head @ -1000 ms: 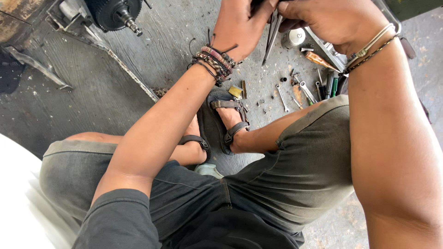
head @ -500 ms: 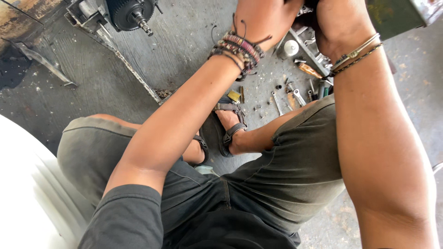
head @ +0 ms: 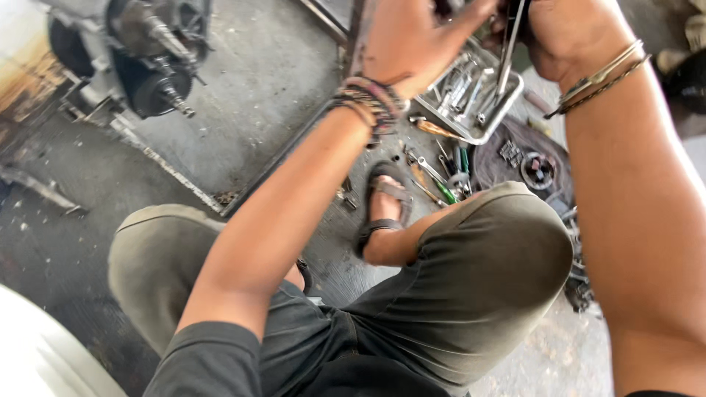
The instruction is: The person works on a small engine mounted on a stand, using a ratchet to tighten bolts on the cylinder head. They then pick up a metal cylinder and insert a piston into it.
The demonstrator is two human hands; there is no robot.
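Both hands work close together at the top edge of the view, the left hand (head: pixel 412 44) and the right hand (head: pixel 566 37) nearly touching, so little room shows between them. Right below them a metal tray (head: pixel 507 103) heaped with tools blocks a straight drop. Under the tray the floor is cluttered: loose wrenches and screwdrivers (head: pixel 437 173) lie beside the sandalled foot (head: pixel 384 209), and a dark round part (head: pixel 537 169), perhaps a wheel or clutch, fills the right. The raised knees hem in the near side. To the left, bare concrete floor (head: pixel 243 95) lies open up to the motor (head: pixel 147 66) and the metal bar (head: pixel 279 158).
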